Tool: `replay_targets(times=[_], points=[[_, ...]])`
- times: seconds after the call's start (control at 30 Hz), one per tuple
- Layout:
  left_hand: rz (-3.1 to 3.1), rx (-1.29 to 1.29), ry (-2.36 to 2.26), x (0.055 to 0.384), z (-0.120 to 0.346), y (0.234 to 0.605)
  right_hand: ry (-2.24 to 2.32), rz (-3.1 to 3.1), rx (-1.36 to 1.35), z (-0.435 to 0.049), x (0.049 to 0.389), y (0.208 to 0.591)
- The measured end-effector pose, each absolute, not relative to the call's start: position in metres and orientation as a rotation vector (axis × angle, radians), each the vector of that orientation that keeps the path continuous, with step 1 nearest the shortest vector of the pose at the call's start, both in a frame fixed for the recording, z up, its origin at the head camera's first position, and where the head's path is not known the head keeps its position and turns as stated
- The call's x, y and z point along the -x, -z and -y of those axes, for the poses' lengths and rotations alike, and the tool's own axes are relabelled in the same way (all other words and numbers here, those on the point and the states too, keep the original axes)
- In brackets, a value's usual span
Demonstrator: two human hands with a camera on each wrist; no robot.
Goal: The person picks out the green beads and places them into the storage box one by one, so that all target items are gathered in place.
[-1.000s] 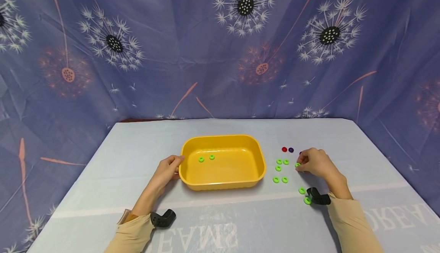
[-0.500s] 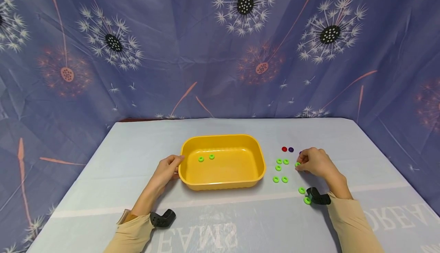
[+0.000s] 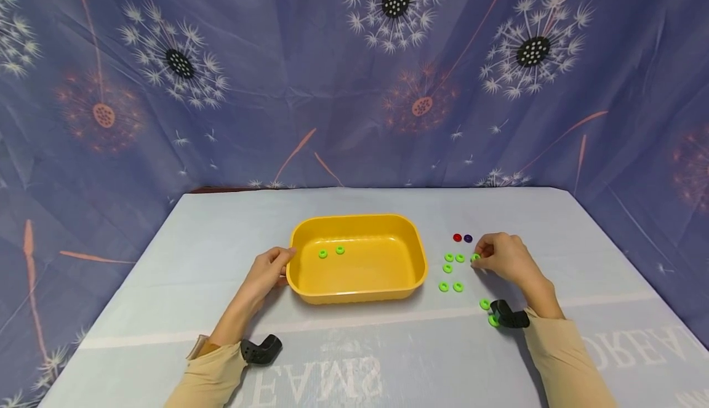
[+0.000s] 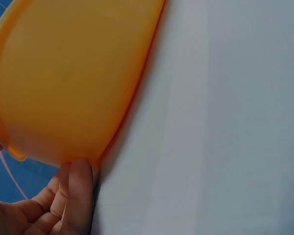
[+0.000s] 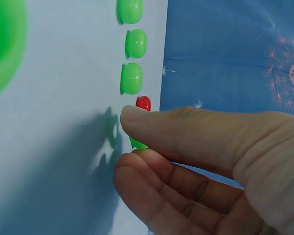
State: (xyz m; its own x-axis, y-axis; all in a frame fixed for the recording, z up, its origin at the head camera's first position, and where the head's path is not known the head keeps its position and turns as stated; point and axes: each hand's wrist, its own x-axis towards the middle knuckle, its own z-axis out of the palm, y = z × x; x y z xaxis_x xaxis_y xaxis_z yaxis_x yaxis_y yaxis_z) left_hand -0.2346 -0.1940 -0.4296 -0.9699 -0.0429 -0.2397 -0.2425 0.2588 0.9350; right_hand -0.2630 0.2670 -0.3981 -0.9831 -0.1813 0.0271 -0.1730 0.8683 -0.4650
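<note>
A yellow plastic tub [image 3: 368, 272] sits mid-table with two small green rings [image 3: 340, 250] on its floor. My left hand [image 3: 268, 271] grips the tub's left end; in the left wrist view the fingers [image 4: 79, 188] press the outer wall and the thumb is at the rim. To the right of the tub, my right hand [image 3: 508, 259] pinches a green ring [image 3: 476, 258] between thumb and fingertips. The right wrist view shows this ring [image 5: 138, 144] partly covered by the thumb, its shadow falling apart from it on the table.
Several loose green rings [image 3: 447, 269] lie between tub and right hand. Behind them are a red bead-like piece [image 3: 456, 237] and a dark purple one [image 3: 468, 239]. More green rings [image 3: 484, 304] lie near the right wrist's black camera [image 3: 506, 316]. A patterned blue curtain [image 3: 332, 88] hangs behind.
My right hand has shifted slightly left and away from me with the pinched green ring. A purple piece beside its fingertips is now hidden. The left hand stays on the tub.
</note>
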Motion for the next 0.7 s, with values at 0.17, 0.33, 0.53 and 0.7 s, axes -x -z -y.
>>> replay_targets(times=[0.17, 0.33, 0.53, 0.7], points=[[-2.350, 0.266, -1.802, 0.235, 0.193, 0.429, 0.738, -3.065, 0.333, -0.266, 0.263, 0.396], [-2.344, 0.251, -1.807, 0.235, 0.192, 0.432, 0.720, -3.072, 0.363, -0.261, 0.261, 0.394], [-2.355, 0.244, -1.799, 0.234, 0.193, 0.433, 0.707, -3.088, 0.416, -0.252, 0.264, 0.389], [-2.348, 0.235, -1.819, 0.234, 0.196, 0.431, 0.679, -3.095, 0.456, -0.235, 0.273, 0.374]])
